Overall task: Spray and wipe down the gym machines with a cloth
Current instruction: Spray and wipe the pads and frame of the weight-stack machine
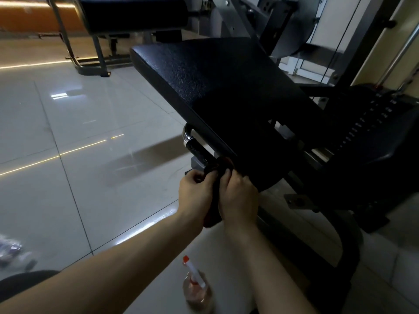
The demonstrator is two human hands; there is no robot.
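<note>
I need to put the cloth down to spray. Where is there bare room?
Bare tiles left of the pad, from the handle out to the far frame. Crowded: left hand and right hand grip the cloth at the handle, the bottle sits between the forearms.

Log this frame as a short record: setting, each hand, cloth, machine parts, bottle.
setting: gym, tiled floor
left hand: grips cloth
right hand: grips cloth
cloth: dark, bunched against the handle's near end
handle: chrome bar with black grip, under the pad's edge
pad: black, tilted
bottle: clear sprayer on the floor, not held
</note>
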